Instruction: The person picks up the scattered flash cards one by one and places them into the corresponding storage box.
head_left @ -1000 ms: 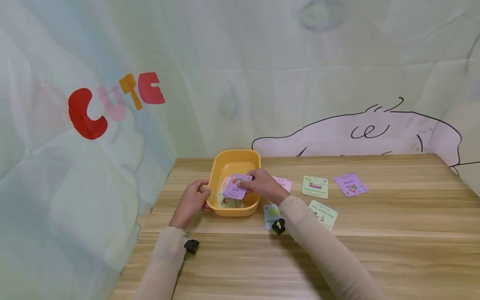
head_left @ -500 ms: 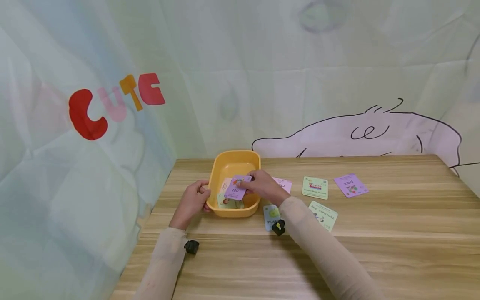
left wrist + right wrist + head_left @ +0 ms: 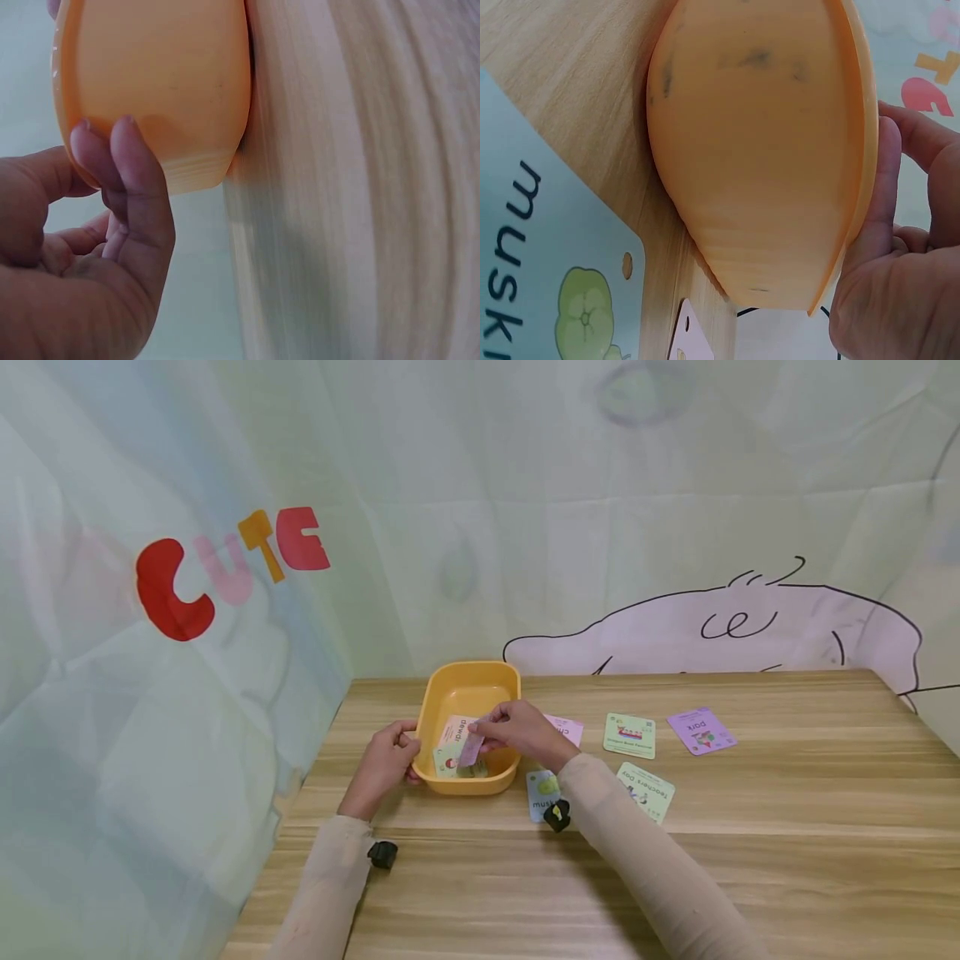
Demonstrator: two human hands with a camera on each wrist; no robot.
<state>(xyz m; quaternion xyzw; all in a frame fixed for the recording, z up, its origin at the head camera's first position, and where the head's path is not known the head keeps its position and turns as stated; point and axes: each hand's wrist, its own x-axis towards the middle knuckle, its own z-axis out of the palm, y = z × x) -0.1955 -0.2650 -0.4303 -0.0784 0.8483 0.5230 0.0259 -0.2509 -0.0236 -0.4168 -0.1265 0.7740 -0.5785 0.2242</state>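
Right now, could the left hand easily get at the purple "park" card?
Probably not: the left hand holds the yellow tray, and the tray and right hand lie between it and the purple "park" card.

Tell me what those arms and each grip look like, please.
The long, close-fitting beige fabric left sleeve and matching right sleeve reach the wrists. A small, blocky black left wrist device and a similar right wrist device, showing a yellowish patch, are worn there. The left grip and right grip are bare human hands.
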